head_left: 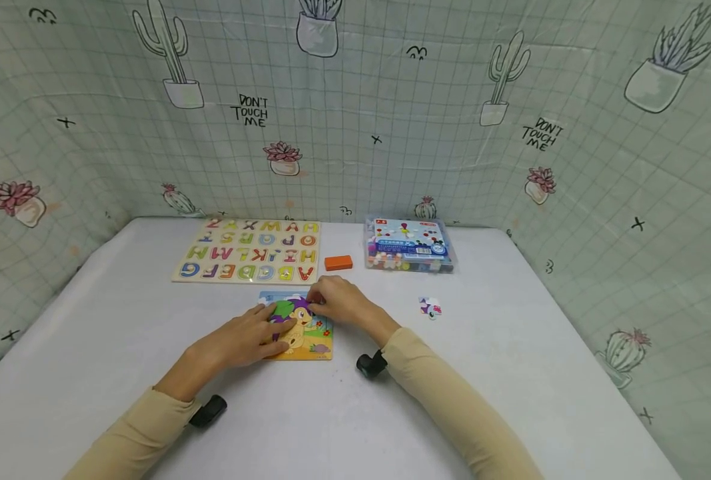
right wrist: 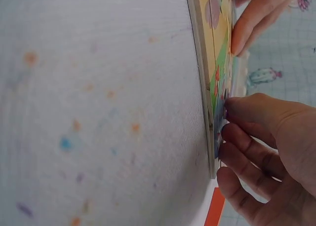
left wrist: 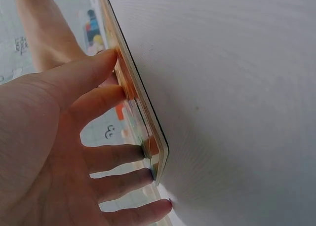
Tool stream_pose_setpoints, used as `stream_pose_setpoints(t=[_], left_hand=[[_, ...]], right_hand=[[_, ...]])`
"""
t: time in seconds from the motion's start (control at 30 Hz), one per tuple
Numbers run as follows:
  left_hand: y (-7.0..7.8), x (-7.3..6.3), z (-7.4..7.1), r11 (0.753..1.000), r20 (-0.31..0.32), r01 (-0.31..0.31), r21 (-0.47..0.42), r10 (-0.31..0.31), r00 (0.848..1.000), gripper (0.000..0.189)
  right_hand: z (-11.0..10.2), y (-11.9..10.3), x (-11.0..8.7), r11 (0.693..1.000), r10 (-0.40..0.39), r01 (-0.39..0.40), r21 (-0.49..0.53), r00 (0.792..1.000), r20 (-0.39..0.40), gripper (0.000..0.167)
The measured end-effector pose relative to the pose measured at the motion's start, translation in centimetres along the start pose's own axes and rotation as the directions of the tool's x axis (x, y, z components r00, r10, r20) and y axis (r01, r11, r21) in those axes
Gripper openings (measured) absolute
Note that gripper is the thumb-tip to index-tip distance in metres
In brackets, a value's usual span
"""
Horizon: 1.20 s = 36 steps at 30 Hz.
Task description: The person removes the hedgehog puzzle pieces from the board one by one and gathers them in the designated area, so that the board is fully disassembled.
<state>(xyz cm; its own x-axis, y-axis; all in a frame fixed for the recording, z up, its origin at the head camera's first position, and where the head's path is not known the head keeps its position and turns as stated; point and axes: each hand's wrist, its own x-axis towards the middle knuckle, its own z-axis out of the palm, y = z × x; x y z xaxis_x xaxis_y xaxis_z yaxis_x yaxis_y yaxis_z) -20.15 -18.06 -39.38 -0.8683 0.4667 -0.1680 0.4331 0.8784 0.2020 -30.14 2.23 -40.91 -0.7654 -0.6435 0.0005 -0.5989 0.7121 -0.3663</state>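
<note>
A flat jigsaw puzzle board (head_left: 316, 353) with a purple-haired cartoon hedgehog lies on the table. My left hand (head_left: 244, 339) rests on its left side, fingers spread over the picture; the left wrist view has the thumb and fingertips along the board's edge. At the upper right of the board, my right hand (head_left: 342, 300) bends its fingers down to the surface. In the right wrist view, a bit of purple puzzle piece (right wrist: 226, 113) shows between thumb and index finger, mostly hidden by them.
Behind the puzzle lies a wooden alphabet board (head_left: 244, 250). An orange block (head_left: 338, 263) sits right of it, then a clear plastic box (head_left: 409, 247) of small colourful parts. A loose purple-and-white puzzle piece (head_left: 430, 308) lies at the right.
</note>
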Motion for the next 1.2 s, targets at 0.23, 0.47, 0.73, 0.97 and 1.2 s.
stream_pose_setpoints(t=[0.23, 0.47, 0.73, 0.97, 1.2], left_hand=[[0.22, 0.02, 0.03, 1.0, 0.002, 0.003, -0.012, -0.003, 1.0, 0.051], [0.47, 0.03, 0.01, 1.0, 0.01, 0.02, -0.021, -0.02, 1.0, 0.05], [0.5, 0.1, -0.13, 1.0, -0.002, 0.01, -0.006, -0.01, 1.0, 0.05], [0.53, 0.17, -0.25, 0.999, 0.018, 0.035, -0.008, -0.035, 0.999, 0.051], [0.41, 0.16, -0.11, 0.999, 0.021, 0.036, -0.01, -0.036, 0.999, 0.05]], right_hand=[[0.02, 0.07, 0.32, 0.999, 0.033, -0.033, 0.029, 0.999, 0.018, 0.019], [0.06, 0.09, 0.56, 0.998, 0.038, -0.039, 0.049, 0.999, 0.026, 0.016], [-0.13, -0.1, 0.58, 0.998, 0.045, -0.044, 0.048, 0.999, -0.007, 0.016], [-0.15, -0.32, 0.68, 0.998, 0.037, -0.034, 0.058, 0.998, -0.048, 0.012], [-0.07, -0.78, 0.67, 0.997, 0.02, -0.016, 0.071, 0.998, -0.055, 0.016]])
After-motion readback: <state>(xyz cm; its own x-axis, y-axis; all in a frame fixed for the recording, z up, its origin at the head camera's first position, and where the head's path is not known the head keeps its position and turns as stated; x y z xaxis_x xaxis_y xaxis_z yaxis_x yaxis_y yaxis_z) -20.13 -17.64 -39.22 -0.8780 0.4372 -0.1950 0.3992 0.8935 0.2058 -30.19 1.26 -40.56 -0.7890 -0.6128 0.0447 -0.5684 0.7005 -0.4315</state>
